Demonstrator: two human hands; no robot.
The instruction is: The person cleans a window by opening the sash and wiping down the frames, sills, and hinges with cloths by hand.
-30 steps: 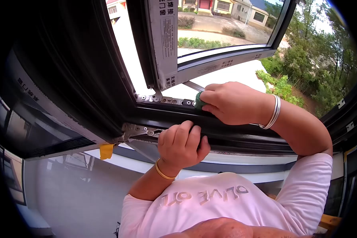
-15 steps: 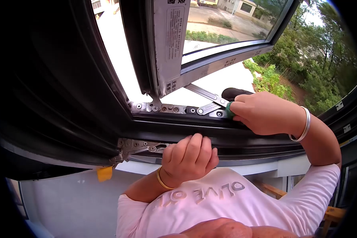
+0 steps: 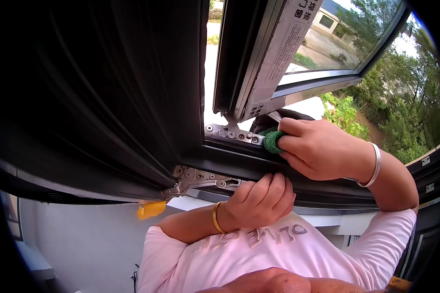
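Note:
My right hand (image 3: 318,146) pinches a bunched green-and-black cloth (image 3: 274,141), its green part a fuzzy knit. The cloth presses against the metal hinge strip (image 3: 242,137) along the sill of the black window frame (image 3: 239,163) and covers part of the hinge arm. My left hand (image 3: 261,198) is closed, fingers curled over the inner edge of that frame. Above the cloth, the outward-opened window sash (image 3: 278,58) carries white protective film with printed lettering. A second metal hinge (image 3: 200,178) lies left of my left hand, on the inner side.
A dark inward-swung panel (image 3: 117,97) fills the left side, with a yellow tag (image 3: 151,210) at its lower corner. Below it is a pale wall (image 3: 93,239). Trees (image 3: 406,83) and a building stand outside.
The view has shifted, so the frame and sash appear farther right. My right hand has moved left along the hinge strip with the cloth, now covering more of the hinge arm. My left hand still rests on the frame.

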